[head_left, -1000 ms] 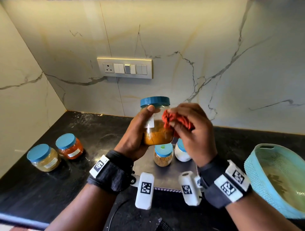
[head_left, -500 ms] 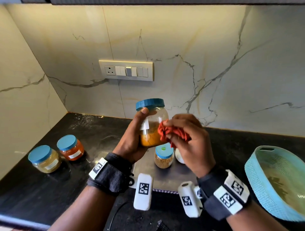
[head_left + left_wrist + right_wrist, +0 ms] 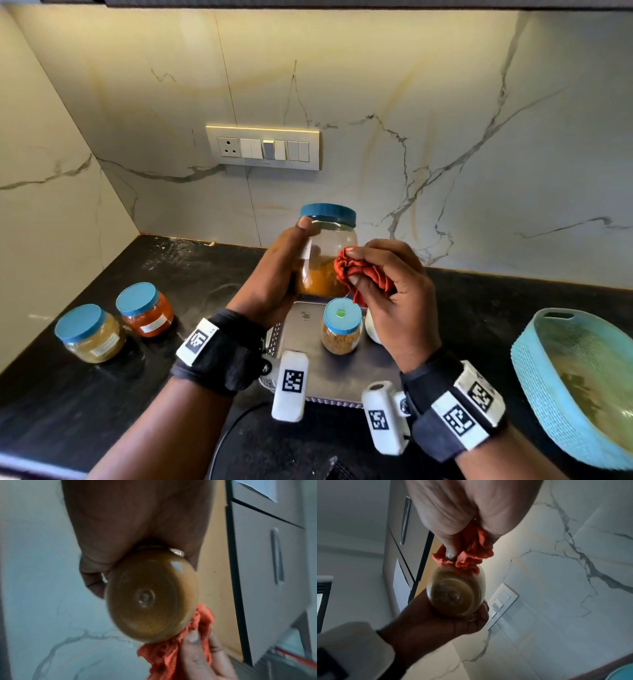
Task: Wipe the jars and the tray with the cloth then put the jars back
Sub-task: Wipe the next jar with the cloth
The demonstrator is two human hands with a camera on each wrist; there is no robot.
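Our left hand [image 3: 274, 274] wraps the big blue-lidded jar [image 3: 327, 253] in the air above the tray [image 3: 308, 346], thumb up near the lid, while our right hand [image 3: 394, 294] bunches the orange cloth [image 3: 359, 274] against the jar's side at 3 o'clock. We judge that a hard rub could twist the smooth jar loose and drop it onto the small jar [image 3: 342, 329] on the tray below. We cannot see the left fingers behind the jar, and the white jar [image 3: 370, 329] is mostly hidden; two more jars [image 3: 113, 323] stand on the desk [image 3: 68, 394] at 9 o'clock.
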